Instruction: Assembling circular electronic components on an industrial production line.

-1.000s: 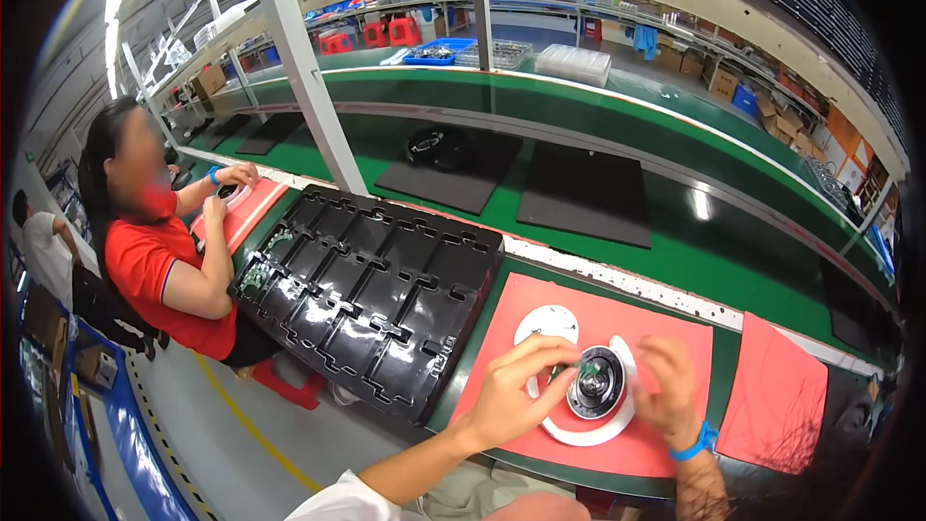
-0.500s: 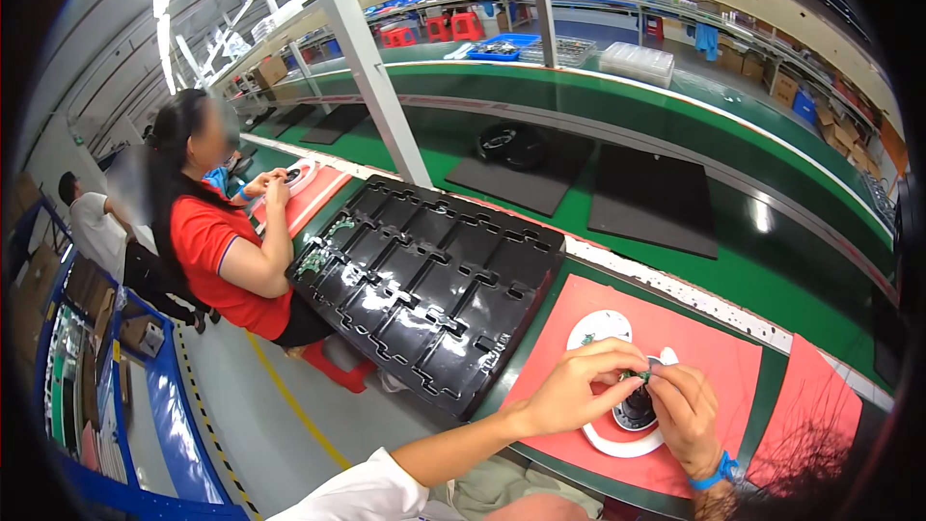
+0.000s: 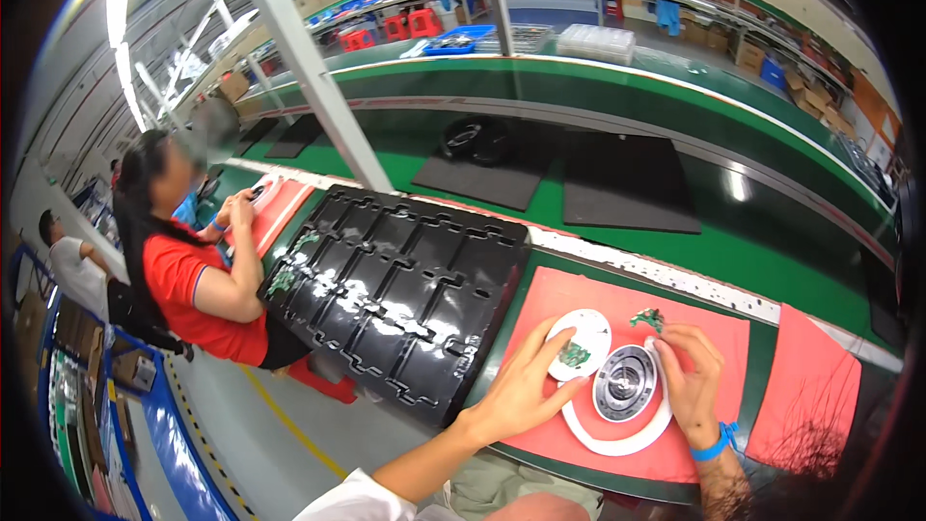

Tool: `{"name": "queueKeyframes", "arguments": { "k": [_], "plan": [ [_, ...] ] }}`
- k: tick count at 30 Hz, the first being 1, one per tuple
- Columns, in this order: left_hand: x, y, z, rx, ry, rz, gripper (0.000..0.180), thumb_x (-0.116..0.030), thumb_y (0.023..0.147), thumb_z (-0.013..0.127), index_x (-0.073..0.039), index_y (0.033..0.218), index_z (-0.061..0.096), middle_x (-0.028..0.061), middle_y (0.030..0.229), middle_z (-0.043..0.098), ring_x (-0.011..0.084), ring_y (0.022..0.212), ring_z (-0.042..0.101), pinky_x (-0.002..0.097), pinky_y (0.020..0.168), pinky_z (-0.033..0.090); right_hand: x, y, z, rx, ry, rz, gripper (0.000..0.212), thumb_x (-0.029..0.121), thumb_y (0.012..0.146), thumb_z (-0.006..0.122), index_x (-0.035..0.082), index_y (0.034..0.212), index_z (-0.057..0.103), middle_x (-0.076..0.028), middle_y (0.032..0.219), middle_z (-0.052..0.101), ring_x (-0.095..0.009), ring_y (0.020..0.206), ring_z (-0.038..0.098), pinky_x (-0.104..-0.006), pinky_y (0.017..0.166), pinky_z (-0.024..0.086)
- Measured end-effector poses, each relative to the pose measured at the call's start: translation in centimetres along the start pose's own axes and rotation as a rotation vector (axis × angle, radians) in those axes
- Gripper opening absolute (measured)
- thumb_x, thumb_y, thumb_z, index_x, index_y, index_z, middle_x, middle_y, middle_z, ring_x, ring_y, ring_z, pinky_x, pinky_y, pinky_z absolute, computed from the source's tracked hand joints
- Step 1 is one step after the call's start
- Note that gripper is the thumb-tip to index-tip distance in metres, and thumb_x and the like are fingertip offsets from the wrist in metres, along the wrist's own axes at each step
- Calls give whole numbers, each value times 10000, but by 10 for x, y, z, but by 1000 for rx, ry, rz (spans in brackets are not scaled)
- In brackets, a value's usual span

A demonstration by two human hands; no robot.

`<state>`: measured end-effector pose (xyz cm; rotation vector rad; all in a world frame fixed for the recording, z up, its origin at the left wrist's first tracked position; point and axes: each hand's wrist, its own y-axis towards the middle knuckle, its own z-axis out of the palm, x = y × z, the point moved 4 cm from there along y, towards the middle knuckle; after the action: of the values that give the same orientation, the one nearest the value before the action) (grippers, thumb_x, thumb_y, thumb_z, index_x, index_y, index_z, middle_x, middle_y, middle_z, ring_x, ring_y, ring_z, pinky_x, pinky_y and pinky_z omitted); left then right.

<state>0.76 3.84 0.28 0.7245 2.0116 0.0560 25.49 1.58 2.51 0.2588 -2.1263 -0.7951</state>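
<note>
A red mat (image 3: 709,347) lies on the green bench before me. On it is a white ring-shaped housing (image 3: 617,446) with a round grey-and-black ridged part (image 3: 625,383) at its middle. My left hand (image 3: 521,381) grips the left edge of a white round dish (image 3: 588,325), thumb and fingers apart around the rim. Small green circuit boards (image 3: 575,355) lie in that dish. Pinched in my right hand (image 3: 693,376), right of the housing, is a small green circuit board (image 3: 648,318), raised beyond the ridged part.
A stack of black moulded trays (image 3: 405,280) stands on my left, some green boards in its far-left pockets. Beyond it a person in a red shirt (image 3: 198,280) works at the same bench. Dark pads (image 3: 627,183) lie on the green belt ahead; a second red mat (image 3: 805,396) is to the right.
My hands were together over the ridged part and have moved apart. The left is now at the white dish; the right has shifted away with a circuit board. The whole view has turned slightly.
</note>
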Motion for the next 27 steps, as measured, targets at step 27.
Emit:
{"name": "queueKeyframes", "arguments": {
  "k": [27],
  "plan": [
    [3,1,0,-5,20,55,456,-130,766,929,9,1137,704,338,1472,587,416,1367,619,480,1128,500,-12,-1,-4,43,47,88,157,-50,886,786,-21,1035,746,-116,1023,731,-164,788,734,-257,590,581]
  ]
}}
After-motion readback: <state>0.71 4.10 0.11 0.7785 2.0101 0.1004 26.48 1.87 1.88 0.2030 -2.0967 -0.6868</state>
